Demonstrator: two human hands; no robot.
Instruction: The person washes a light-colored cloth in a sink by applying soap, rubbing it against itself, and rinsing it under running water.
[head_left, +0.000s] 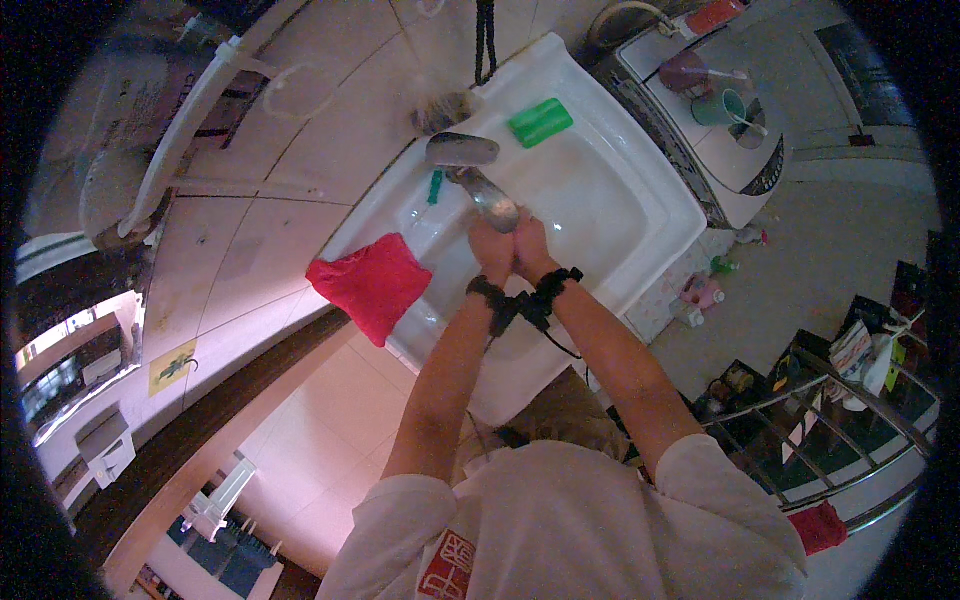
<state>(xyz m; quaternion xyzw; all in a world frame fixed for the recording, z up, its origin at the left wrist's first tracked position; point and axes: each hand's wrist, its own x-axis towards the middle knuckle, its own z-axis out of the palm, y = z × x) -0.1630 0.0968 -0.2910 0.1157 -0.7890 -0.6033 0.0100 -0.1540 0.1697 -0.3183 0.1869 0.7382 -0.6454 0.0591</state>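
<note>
My left hand (491, 244) and my right hand (531, 240) are pressed together below the spout of a metal faucet (487, 199). The spout hides most of my fingers, and I cannot tell whether water runs. Around them is a white ceramic sink (585, 202). The faucet's wide lever handle (463, 150) sits behind the spout. On the back rim, right of the faucet, rests a green bar-shaped object (540, 122), perhaps soap. Left of the spout lies a small green item (435, 187). A red cloth (371, 285) drapes over the sink's left corner. Black bands with small devices circle both wrists.
A white washing machine (705, 142) with cups and toothbrushes on top stands right of the sink. Several bottles (701, 291) are on the floor. A metal rack (817, 435) is at lower right. A wooden door frame (225, 442) rises at left.
</note>
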